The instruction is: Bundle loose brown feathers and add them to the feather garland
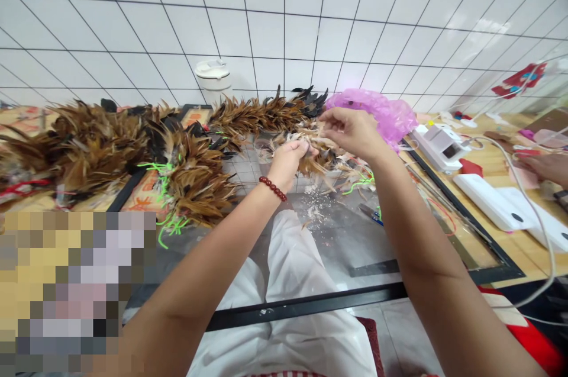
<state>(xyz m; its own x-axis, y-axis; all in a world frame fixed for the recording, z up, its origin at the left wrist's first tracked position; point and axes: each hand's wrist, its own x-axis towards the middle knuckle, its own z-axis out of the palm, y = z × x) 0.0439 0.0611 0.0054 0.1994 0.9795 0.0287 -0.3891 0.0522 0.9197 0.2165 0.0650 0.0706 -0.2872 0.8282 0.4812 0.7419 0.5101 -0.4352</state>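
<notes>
Head view showed the glass-topped desk (pixel 310 307), its black near edge crossing above the person's white trousers (pixel 293 247). Farther in, toward the right edge, lay small snips (pixel 371 215), perhaps put there to suit the right hand. Pale scraps (pixel 316 208) dotted the glass mid-desk, just short of the left hand (pixel 293 155); its grip looked closed on pale feathers (pixel 322 161), likely pinched to steady them. The right hand (pixel 348 128) hung just beyond, thumb and fingers bent near one another; whether its grip held anything fine could not be told. Those feathers lay mostly beneath and between the two hands, probably for easy reach. Left of them, a brown feather bundle (pixel 197 179) with green cords (pixel 171 226) lay by the left edge, seemingly keeping the middle free. Along the far edge stood a white lidded cup (pixel 213 78) and a crumpled pink bag (pixel 379 110), apparently out of the way.
</notes>
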